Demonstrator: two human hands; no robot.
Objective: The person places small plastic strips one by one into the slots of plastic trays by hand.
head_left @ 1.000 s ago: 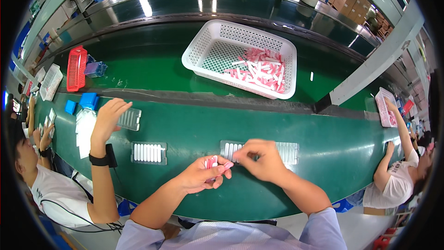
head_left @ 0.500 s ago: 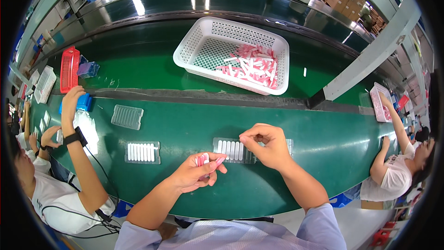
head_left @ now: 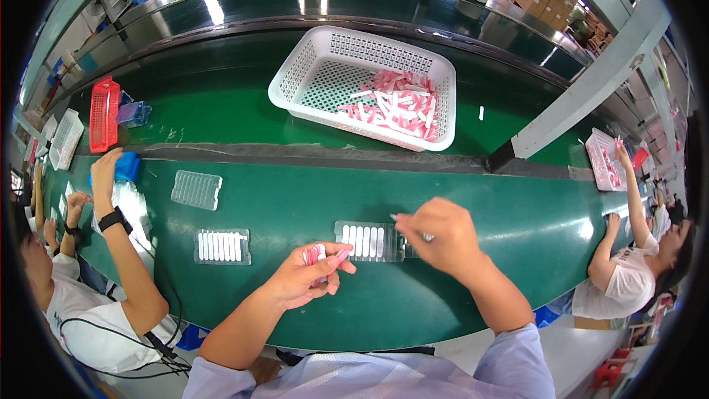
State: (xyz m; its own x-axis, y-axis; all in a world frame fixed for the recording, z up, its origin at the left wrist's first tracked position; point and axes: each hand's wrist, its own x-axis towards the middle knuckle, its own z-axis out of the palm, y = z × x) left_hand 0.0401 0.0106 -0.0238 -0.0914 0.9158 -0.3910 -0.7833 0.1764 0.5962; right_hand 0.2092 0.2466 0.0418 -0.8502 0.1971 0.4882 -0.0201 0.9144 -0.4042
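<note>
while the green table (head_left: 295, 192) gleams, a post (head_left: 593, 77) slants beyond the right hand (head_left: 444, 235).

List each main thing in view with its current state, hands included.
Left hand: closed around pink-and-white pieces
Right hand: fingers curled; grip unclear
Middle tray: partly filled, white pieces toward its left
Left tray: flat, holding white pieces
Far tray: flat, unfilled
White basket: upright, partly filled with loose pieces
</note>
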